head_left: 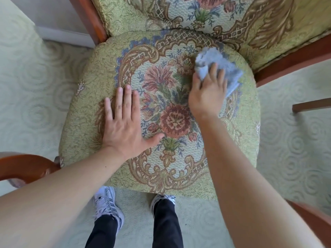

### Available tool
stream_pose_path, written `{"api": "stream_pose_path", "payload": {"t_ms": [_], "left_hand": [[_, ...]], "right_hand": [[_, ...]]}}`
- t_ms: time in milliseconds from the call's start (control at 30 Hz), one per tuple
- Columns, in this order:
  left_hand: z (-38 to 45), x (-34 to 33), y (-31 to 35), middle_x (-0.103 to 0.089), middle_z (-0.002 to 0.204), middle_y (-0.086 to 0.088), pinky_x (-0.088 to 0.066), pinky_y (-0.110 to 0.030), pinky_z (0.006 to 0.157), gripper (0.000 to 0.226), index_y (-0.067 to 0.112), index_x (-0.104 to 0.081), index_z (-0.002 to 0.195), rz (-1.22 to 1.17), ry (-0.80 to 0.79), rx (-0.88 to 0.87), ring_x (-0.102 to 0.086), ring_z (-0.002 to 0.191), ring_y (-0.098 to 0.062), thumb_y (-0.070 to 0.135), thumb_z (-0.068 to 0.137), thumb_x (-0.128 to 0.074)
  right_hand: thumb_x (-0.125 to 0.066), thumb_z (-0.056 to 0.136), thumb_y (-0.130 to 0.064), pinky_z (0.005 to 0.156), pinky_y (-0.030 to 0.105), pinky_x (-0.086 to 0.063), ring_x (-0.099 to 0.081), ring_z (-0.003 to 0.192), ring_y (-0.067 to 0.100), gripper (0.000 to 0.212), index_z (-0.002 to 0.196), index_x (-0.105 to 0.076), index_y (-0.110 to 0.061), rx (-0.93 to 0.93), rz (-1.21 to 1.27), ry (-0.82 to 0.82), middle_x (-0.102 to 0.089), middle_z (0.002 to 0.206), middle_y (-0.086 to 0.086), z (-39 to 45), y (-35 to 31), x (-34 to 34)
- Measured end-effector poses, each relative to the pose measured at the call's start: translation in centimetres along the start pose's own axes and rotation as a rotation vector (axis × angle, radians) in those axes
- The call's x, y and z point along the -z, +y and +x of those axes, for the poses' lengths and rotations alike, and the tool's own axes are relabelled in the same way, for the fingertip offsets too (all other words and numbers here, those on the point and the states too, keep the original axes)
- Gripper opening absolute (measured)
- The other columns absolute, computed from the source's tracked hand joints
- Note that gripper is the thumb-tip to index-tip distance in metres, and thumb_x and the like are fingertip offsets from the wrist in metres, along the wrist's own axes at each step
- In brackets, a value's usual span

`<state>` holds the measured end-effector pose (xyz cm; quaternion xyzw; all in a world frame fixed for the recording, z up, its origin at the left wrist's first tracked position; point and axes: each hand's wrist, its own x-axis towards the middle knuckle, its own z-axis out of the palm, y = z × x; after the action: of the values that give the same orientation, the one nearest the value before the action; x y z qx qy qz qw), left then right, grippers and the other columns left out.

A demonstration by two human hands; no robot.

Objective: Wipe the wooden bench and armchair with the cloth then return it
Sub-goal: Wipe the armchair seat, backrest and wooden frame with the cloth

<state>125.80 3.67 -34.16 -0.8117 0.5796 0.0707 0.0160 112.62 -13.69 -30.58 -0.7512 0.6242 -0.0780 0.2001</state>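
The armchair's seat cushion fills the middle of the view, green with a floral tapestry pattern. Its padded backrest rises at the top. A crumpled light-blue cloth lies on the far right part of the seat. My right hand grips the cloth against the cushion, fingers curled over its near edge. My left hand rests flat on the left half of the seat, fingers spread and straight, holding nothing.
Reddish wooden armrests curve in at the lower left and lower right. A wooden frame rail runs beside the backrest. Pale green patterned carpet surrounds the chair. My two sneakers stand at the seat's front edge.
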Motion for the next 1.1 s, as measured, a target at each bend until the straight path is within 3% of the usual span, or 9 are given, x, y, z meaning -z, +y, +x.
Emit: {"api": "stream_pose_path", "payload": {"t_ms": [367,500,600,700,767,867,967,1033,1100], "left_hand": [[-0.2,0.7,0.2,0.014,0.167,-0.017,-0.005,-0.061,0.122,0.133,0.001,0.011,0.157,-0.015,-0.059,0.032,0.013,0.155,-0.033,0.098,0.066,0.002],[-0.1,0.5,0.1,0.019,0.167,-0.015,-0.004,-0.061,0.122,0.135,0.002,0.014,0.157,-0.01,-0.069,0.032,0.018,0.154,-0.031,0.1,0.068,-0.006],[-0.1,0.2,0.0,0.02,0.167,-0.014,-0.004,-0.062,0.122,0.131,0.002,0.014,0.158,-0.012,-0.059,0.028,0.017,0.154,-0.03,0.099,0.073,-0.01],[-0.1,0.1,0.0,0.016,0.167,-0.015,-0.005,-0.062,0.122,0.129,0.001,0.011,0.158,-0.009,-0.051,0.021,0.015,0.154,-0.031,0.098,0.075,-0.011],[0.0,0.0,0.0,0.016,0.167,-0.015,-0.004,-0.061,0.122,0.129,0.001,0.01,0.159,-0.011,-0.05,0.017,0.014,0.155,-0.031,0.097,0.076,-0.011],[0.0,0.1,0.1,0.017,0.167,-0.015,-0.004,-0.061,0.122,0.128,0.001,0.011,0.158,-0.008,-0.053,0.016,0.015,0.154,-0.031,0.097,0.076,-0.009],[-0.1,0.0,0.0,0.017,0.167,-0.016,-0.004,-0.061,0.122,0.128,0.001,0.012,0.158,-0.004,-0.044,0.015,0.014,0.154,-0.031,0.097,0.076,-0.009],[-0.1,0.1,0.0,0.018,0.166,-0.016,-0.003,-0.061,0.122,0.128,0.0,0.012,0.158,-0.002,-0.051,0.018,0.015,0.154,-0.032,0.097,0.076,-0.008],[0.0,0.1,0.0,0.019,0.166,-0.016,-0.003,-0.061,0.122,0.128,0.0,0.014,0.158,0.001,-0.054,0.022,0.016,0.154,-0.032,0.097,0.076,-0.007]], "right_hand": [[-0.034,0.106,-0.035,0.126,0.034,0.0,-0.006,0.154,0.019,0.051,0.154,-0.034,-0.021,0.475,0.118,-0.261,-0.023,0.164,0.0,-10.7,-0.1,-1.9],[-0.037,0.106,-0.035,0.114,0.033,-0.037,-0.044,0.138,0.006,0.037,0.135,-0.058,-0.029,0.219,0.583,-0.379,-0.056,0.143,-0.013,-13.8,1.2,1.0],[-0.039,0.106,-0.037,0.073,0.012,-0.051,-0.066,0.09,-0.006,0.033,0.111,-0.071,-0.027,-0.048,0.928,-0.202,-0.072,0.1,-0.019,-13.7,2.1,4.1],[-0.043,0.103,-0.039,0.069,0.018,-0.054,-0.068,0.086,-0.001,0.036,0.088,-0.074,-0.031,-0.225,1.046,0.186,-0.073,0.086,-0.018,-11.0,3.3,7.1],[-0.045,0.1,-0.04,0.066,0.017,-0.049,-0.062,0.075,-0.007,0.035,0.077,-0.07,-0.03,-0.297,0.887,0.413,-0.068,0.073,-0.02,-8.6,4.6,8.4],[-0.04,0.1,-0.045,0.056,0.027,-0.03,-0.053,0.063,0.004,0.038,0.079,-0.056,-0.017,-0.329,0.439,0.434,-0.056,0.064,-0.008,-5.8,6.8,7.9],[-0.037,0.105,-0.039,0.072,0.031,-0.036,-0.06,0.111,0.027,0.042,0.108,-0.061,-0.005,-0.41,0.244,0.214,-0.067,0.113,0.018,-5.0,7.6,4.2],[-0.035,0.107,-0.033,0.114,0.038,-0.03,-0.031,0.147,0.029,0.05,0.15,-0.038,-0.007,-0.362,0.218,0.136,-0.037,0.157,0.014,-5.7,6.4,1.8],[-0.034,0.106,-0.032,0.122,0.047,-0.019,-0.018,0.152,0.029,0.055,0.155,-0.026,-0.008,-0.304,0.227,0.185,-0.027,0.162,0.012,-6.5,4.9,0.4]]}}
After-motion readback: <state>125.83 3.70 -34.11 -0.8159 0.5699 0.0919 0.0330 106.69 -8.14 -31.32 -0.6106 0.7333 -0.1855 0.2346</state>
